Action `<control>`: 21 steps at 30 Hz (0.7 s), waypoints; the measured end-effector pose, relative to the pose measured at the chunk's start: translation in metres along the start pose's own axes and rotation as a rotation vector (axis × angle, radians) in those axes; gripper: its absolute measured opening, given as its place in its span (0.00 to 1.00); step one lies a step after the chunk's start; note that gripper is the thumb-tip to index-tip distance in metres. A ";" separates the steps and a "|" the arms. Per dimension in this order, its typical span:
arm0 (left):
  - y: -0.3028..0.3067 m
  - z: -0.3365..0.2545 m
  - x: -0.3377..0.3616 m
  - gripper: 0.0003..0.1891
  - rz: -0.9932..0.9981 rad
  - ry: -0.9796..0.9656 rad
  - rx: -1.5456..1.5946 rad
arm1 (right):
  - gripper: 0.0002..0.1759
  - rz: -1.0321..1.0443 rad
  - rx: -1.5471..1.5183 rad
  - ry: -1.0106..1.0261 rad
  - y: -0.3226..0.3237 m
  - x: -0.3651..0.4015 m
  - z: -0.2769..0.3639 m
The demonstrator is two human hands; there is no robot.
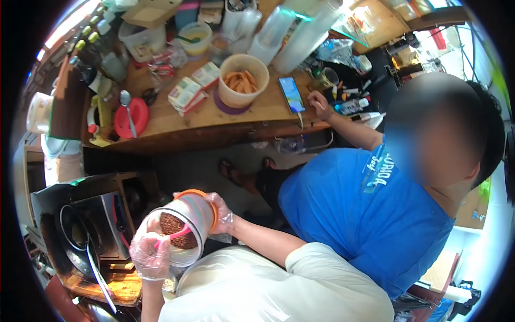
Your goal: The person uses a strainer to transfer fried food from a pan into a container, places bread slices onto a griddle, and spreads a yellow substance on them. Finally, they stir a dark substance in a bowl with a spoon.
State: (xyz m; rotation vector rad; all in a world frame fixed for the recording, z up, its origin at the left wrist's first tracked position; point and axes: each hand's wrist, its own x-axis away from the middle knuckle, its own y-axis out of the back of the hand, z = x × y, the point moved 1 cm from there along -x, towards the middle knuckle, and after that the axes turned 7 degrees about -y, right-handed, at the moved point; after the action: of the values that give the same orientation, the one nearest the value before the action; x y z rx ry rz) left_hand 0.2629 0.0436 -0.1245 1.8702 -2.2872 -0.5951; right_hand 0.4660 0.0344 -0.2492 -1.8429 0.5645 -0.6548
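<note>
A clear plastic container (197, 228) with an orange rim (212, 203) is tipped on its side, its mouth turned toward me. Brown granules (176, 229) lie inside it. My right hand (221, 216), in a thin clear glove, grips the container beside the orange rim. Also gloved, my left hand (151, 256) is closed around the handle of a pink utensil (179, 233) at the container's mouth; the utensil reaches over the granules.
A co-worker in a blue shirt (338, 204) stands at my right, one hand (320, 105) near a phone (291, 95). The wooden counter (177, 122) holds a tub of orange-brown pieces (244, 80) and a red plate (131, 119). At left is a black pan (72, 236).
</note>
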 end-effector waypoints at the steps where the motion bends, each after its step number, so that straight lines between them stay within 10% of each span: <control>1: 0.010 0.004 0.003 0.08 0.073 -0.008 -0.070 | 0.41 -0.028 0.021 0.007 -0.001 -0.002 -0.001; 21: 0.116 -0.054 0.144 0.04 -0.416 0.145 -0.123 | 0.41 -0.282 0.161 -0.635 -0.047 -0.073 -0.118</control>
State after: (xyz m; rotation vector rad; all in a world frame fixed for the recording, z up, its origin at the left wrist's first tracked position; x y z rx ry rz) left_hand 0.1432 -0.0894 -0.0527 2.2565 -1.7398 -0.6061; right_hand 0.3369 0.0175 -0.1826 -1.8597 -0.1633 -0.2522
